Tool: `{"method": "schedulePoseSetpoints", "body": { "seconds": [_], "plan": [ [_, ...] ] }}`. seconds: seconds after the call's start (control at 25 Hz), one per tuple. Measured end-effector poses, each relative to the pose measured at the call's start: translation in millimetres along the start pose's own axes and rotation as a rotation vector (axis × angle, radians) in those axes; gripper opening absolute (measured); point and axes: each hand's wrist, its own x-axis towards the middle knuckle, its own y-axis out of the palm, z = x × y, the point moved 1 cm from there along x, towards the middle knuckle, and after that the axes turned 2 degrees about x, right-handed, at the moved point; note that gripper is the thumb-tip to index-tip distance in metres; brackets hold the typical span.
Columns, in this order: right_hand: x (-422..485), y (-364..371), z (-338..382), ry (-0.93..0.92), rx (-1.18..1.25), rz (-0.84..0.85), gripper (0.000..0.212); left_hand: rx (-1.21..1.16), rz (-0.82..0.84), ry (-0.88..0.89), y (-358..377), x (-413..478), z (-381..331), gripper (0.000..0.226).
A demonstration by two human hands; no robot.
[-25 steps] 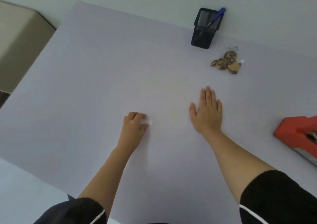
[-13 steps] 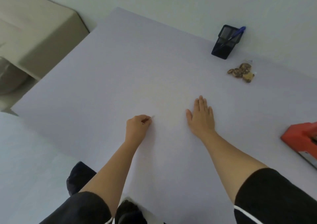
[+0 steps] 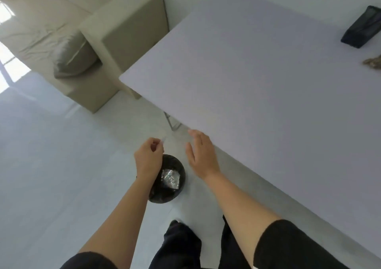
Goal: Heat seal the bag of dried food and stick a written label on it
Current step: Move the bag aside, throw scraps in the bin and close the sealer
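Left hand (image 3: 148,157): positioned above the floor, over the black bin (image 3: 179,166). Its fingers are curled, with thumb and forefinger pinching a small pale scrap (image 3: 164,144); what the scrap is cannot be told. Right hand (image 3: 201,155): at the table (image 3: 268,83) edge, fingers extended and loosely spread, holding nothing. The bag of dried food (image 3: 373,62) lies on the table at 3 o'clock, partly cut off by the frame edge. A black mesh holder (image 3: 361,30) stands at 2 o'clock, near the bag.
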Motion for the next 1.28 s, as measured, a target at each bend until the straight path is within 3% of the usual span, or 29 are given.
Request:
{"method": "schedulePoseSetpoints", "body": {
  "seconds": [0.12, 0.24, 0.64, 0.84, 1.08, 1.28],
  "plan": [
    [-15, 48, 14, -0.069, -0.005, 0.125, 0.04, 0.026, 0.011, -0.08, -22, 10, 59, 0.021],
    [-21, 99, -15, 0.002, -0.061, 0.21, 0.036, 0.055, 0.035, -0.162, -10, 26, 117, 0.014],
    [1, 306, -192, 0.37, -0.256, 0.331, 0.053, 0.172, 0.091, -0.181, 138, 117, 333, 0.016],
    [15, 380, -262, 0.471, -0.328, 0.385, 0.06, 0.255, 0.212, -0.116, 198, 157, 419, 0.012],
    [7, 414, -293, 0.529, -0.368, 0.415, 0.029, 0.435, 0.271, -0.136, 235, 173, 464, 0.02],
    [11, 400, -274, 0.461, -0.351, 0.417, 0.055, 0.526, 0.263, -0.18, 216, 165, 452, 0.016]
  ]
}}
